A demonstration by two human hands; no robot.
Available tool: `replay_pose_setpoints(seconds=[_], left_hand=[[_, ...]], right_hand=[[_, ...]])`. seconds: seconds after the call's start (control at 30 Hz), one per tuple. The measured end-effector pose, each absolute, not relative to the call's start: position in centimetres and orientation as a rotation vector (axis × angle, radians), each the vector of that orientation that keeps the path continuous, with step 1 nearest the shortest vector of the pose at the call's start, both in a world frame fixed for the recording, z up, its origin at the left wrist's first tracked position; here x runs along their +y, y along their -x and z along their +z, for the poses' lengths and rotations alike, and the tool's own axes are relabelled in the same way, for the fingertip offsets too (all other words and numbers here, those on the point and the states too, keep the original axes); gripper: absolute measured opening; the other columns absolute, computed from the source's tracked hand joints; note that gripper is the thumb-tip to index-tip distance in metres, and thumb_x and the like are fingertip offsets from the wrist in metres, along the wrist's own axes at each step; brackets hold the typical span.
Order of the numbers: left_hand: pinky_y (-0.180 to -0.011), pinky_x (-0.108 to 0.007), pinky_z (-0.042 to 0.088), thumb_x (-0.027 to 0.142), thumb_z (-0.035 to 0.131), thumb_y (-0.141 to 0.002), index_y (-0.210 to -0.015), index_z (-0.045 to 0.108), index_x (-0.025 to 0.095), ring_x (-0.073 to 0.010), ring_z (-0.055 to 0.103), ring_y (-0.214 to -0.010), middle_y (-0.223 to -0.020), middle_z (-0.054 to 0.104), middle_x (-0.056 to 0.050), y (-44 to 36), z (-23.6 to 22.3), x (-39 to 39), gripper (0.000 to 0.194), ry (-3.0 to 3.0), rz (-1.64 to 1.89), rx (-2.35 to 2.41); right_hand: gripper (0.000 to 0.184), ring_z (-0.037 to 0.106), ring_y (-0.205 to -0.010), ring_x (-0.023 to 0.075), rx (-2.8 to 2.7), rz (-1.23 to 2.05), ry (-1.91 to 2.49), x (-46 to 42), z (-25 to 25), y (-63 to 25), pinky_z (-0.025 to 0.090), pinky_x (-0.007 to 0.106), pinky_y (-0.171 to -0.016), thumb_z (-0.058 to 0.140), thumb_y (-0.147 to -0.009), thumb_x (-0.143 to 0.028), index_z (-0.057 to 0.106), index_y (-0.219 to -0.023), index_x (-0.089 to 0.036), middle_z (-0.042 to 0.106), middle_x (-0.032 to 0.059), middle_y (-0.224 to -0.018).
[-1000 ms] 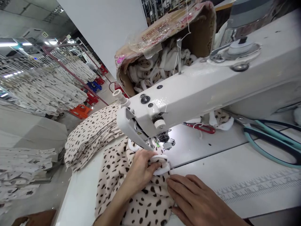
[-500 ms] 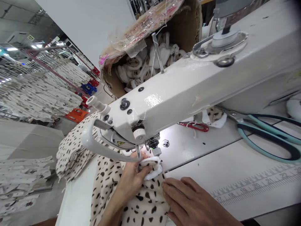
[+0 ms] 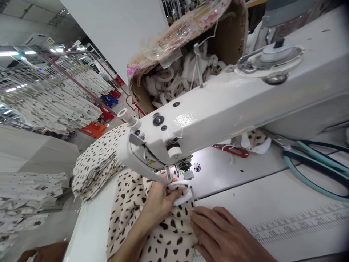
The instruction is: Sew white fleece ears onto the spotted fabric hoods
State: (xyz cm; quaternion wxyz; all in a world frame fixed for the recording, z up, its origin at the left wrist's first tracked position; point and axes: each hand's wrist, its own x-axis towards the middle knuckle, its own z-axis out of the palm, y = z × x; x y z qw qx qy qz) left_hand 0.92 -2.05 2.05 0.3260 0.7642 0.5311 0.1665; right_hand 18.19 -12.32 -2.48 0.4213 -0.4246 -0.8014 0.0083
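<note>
My left hand (image 3: 159, 200) pinches a small spotted piece with fluffy white trim (image 3: 185, 195) between thumb and fingers, close by the needle area of a white sewing machine (image 3: 215, 116). Under it spreads a cream fleece fabric with dark spots (image 3: 169, 242). Some of my left fingertips are hidden behind the machine's front guard. My right hand (image 3: 218, 231) lies flat at the right edge of the spotted fabric, its fingers stretched out over the edge and the table.
Teal-handled scissors (image 3: 313, 167) and red-handled snips (image 3: 236, 151) lie at right. A ruler scale (image 3: 294, 227) runs along the table front. Behind the machine, a cardboard box (image 3: 141, 96) holds trimmed pieces. Folded spotted fabric (image 3: 95, 163) is piled at left. Another person's hand (image 3: 46, 253) shows lower left.
The camera view has shifted, so the machine and box appear farther right. Both hands keep nearly the same hold and place on the fabric. More of another person's hand shows at lower left.
</note>
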Motion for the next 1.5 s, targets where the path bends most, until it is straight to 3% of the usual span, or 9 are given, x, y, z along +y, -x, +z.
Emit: replay_pose_setpoints(seconds=[0.2, 0.37, 0.63, 0.83, 0.93, 1.07, 1.2, 1.33, 1.5], left_hand=[[-0.073, -0.030, 0.046, 0.020, 0.063, -0.083, -0.080, 0.065, 0.019, -0.0206, 0.055, -0.087, -0.087, 0.058, -0.003, -1.2, 2.6, -2.0, 0.004, -2.109, 0.391, 1.366], [-0.077, -0.032, 0.044, 0.015, 0.066, -0.079, -0.076, 0.063, 0.020, -0.0214, 0.054, -0.090, -0.086, 0.058, -0.001, -1.4, 3.3, -2.2, 0.006, -2.094, 0.353, 1.407], [-0.078, -0.035, 0.043, 0.021, 0.067, -0.080, -0.070, 0.056, 0.017, -0.0218, 0.052, -0.089, -0.090, 0.057, -0.002, -1.1, 2.6, -2.4, 0.015, -2.166, 0.380, 1.418], [-0.081, -0.038, 0.045, 0.020, 0.070, -0.079, -0.084, 0.055, 0.018, -0.0221, 0.052, -0.090, -0.093, 0.055, -0.003, -1.1, 1.9, -3.2, 0.016, -2.258, 0.489, 1.404], [-0.082, -0.041, 0.046, 0.015, 0.063, -0.083, -0.100, 0.054, 0.016, -0.0240, 0.051, -0.097, -0.104, 0.055, -0.007, -1.2, 1.5, -3.8, 0.019, -2.478, 0.616, 1.356], [-0.082, -0.037, 0.048, 0.006, 0.045, -0.093, -0.092, 0.059, 0.011, -0.0220, 0.053, -0.095, -0.096, 0.061, -0.009, -1.4, 0.9, -4.3, 0.015, -2.878, 0.720, 1.051], [-0.082, -0.032, 0.053, 0.005, 0.041, -0.095, -0.088, 0.061, 0.008, -0.0196, 0.057, -0.092, -0.088, 0.062, -0.008, -1.4, 0.6, -4.4, 0.021, -2.969, 0.691, 0.931], [-0.082, -0.031, 0.055, 0.005, 0.040, -0.095, -0.088, 0.061, 0.010, -0.0192, 0.059, -0.093, -0.088, 0.063, -0.008, -1.4, 0.7, -4.5, 0.022, -2.964, 0.655, 0.962], [-0.079, -0.035, 0.056, 0.006, 0.039, -0.093, -0.089, 0.059, 0.012, -0.0212, 0.060, -0.093, -0.089, 0.062, -0.010, -1.4, 0.6, -4.5, 0.021, -2.994, 0.536, 0.917]], right_hand=[[0.027, 0.062, -0.087, 0.0140, -2.074, 0.387, 1.064, -8.5, 0.7, -22.1, 0.049, 0.025, -0.074, 0.041, -0.097, -0.021, 0.063, -0.113, -0.023, 0.067, 0.0029, -0.099], [0.012, 0.062, -0.073, 0.0168, -2.157, 0.594, 1.333, -3.4, 1.9, -22.4, 0.048, 0.027, -0.061, 0.057, -0.087, -0.029, 0.066, -0.080, -0.024, 0.064, -0.0001, -0.076], [0.024, 0.061, -0.074, 0.0220, -2.240, 0.690, 1.492, -2.9, 1.5, -20.0, 0.044, 0.040, -0.077, 0.043, -0.090, -0.032, 0.065, -0.080, -0.025, 0.065, 0.0029, -0.076], [0.017, 0.059, -0.073, 0.0199, -2.173, 0.837, 1.626, -1.8, 1.6, -19.5, 0.042, 0.034, -0.070, 0.049, -0.081, -0.028, 0.055, -0.066, -0.024, 0.064, 0.0006, -0.073], [0.016, 0.057, -0.068, 0.0187, -2.139, 0.857, 1.686, -1.5, 0.9, -19.6, 0.041, 0.029, -0.060, 0.051, -0.080, -0.034, 0.055, -0.068, -0.025, 0.062, -0.0003, -0.069], [0.016, 0.056, -0.064, 0.0172, -2.132, 0.875, 1.767, -1.4, 0.9, -19.7, 0.041, 0.027, -0.055, 0.054, -0.078, -0.037, 0.056, -0.067, -0.026, 0.061, -0.0018, -0.066], [0.019, 0.056, -0.058, 0.0167, -2.134, 0.827, 1.844, -1.6, 1.3, -19.8, 0.040, 0.027, -0.052, 0.052, -0.080, -0.037, 0.060, -0.067, -0.026, 0.061, -0.0007, -0.065], [0.025, 0.063, -0.065, 0.0189, -2.248, 0.443, 1.503, -3.1, 0.6, -20.5, 0.046, 0.029, -0.054, 0.047, -0.091, -0.034, 0.068, -0.080, -0.025, 0.067, 0.0047, -0.080], [0.026, 0.064, -0.100, 0.0210, -2.264, -0.009, 0.989, -6.2, -0.6, -20.7, 0.052, 0.033, -0.082, 0.052, -0.093, -0.019, 0.061, -0.117, -0.016, 0.068, 0.0095, -0.109]])
